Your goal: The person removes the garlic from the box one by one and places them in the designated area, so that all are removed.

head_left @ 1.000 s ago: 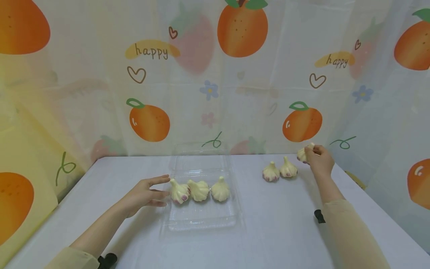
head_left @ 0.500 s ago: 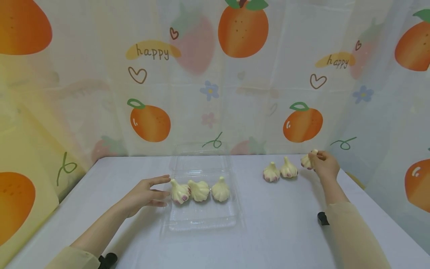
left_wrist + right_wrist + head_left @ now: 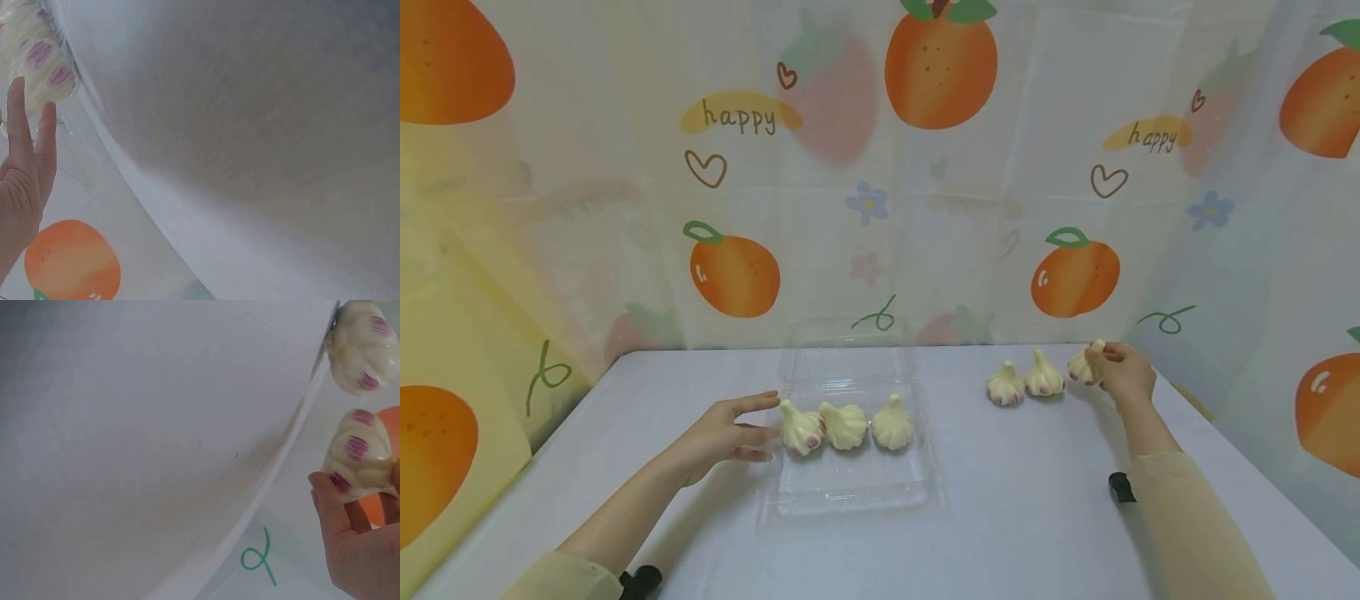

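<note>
My right hand (image 3: pixel 1126 373) pinches a garlic bulb (image 3: pixel 1084 367) near the table's far right edge; the right wrist view shows this bulb (image 3: pixel 359 453) with purple streaks between fingers and thumb. Just left of it, two more garlic bulbs (image 3: pixel 1043 375) stand side by side on the table. At the left, my left hand (image 3: pixel 724 435) has its fingers spread, with the fingertips at the left side of a clear plastic box (image 3: pixel 850 498). Inside that box sit three garlic bulbs (image 3: pixel 846 427) in a row. In the left wrist view, two straight fingers reach to a purple-marked bulb (image 3: pixel 40 59).
A white cloth covers the table (image 3: pixel 1015 500). The box's transparent lid (image 3: pixel 848 358) stands open toward the back. Behind the table hangs a curtain (image 3: pixel 955 208) printed with oranges and hearts. A black strap end (image 3: pixel 1122 487) shows at the right sleeve.
My right hand with its garlic bulb has moved down and slightly right, closer to the tabletop and the two bulbs there. My left hand and the box stay where they were.
</note>
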A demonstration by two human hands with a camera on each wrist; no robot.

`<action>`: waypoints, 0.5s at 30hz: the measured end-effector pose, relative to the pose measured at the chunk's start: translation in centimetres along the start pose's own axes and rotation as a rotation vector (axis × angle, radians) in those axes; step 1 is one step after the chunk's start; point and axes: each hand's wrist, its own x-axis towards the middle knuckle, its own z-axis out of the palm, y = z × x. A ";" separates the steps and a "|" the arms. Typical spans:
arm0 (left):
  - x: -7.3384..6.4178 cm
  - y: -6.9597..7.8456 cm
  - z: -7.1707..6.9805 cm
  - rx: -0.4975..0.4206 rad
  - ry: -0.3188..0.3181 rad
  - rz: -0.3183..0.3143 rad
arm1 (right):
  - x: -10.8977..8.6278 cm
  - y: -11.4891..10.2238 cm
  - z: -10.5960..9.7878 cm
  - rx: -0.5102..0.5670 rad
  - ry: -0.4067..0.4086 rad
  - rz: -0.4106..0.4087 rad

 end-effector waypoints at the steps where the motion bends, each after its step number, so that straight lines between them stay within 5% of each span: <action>1: 0.0 0.0 0.0 0.001 0.000 0.000 | 0.0 0.1 0.0 -0.012 0.000 0.000; 15: 0.1 -0.1 -0.1 -0.002 0.008 -0.005 | 0.2 0.6 0.1 -0.059 -0.060 0.001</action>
